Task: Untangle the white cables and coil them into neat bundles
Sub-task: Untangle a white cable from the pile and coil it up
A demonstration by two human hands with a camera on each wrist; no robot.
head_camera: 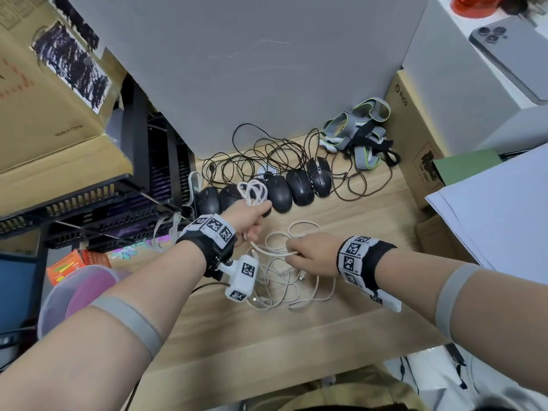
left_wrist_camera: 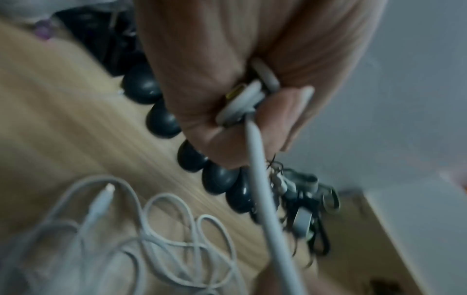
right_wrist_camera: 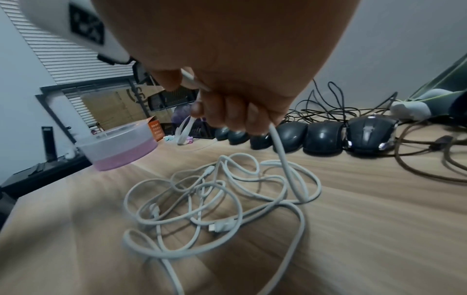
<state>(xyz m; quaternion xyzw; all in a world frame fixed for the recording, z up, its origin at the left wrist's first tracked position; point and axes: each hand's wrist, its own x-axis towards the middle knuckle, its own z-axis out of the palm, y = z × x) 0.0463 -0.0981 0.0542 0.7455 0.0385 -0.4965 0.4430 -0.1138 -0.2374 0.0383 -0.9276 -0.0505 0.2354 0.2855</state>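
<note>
While my left hand is gripping a small coil of white cable with fingers curled tight around it, my right hand is pinching a strand leading to it. Below both hands, the tangled white cables are lying loose on the wooden tabletop, near a row of black mice.

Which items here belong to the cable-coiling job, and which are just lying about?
In the job:
- left hand gripping a coiled white cable
- right hand holding a strand of the tangled white cables on the wooden table

Just lying about:
- row of black computer mice with dark cords
- grey straps
- plastic tub
- smartphone
- cardboard boxes
</note>
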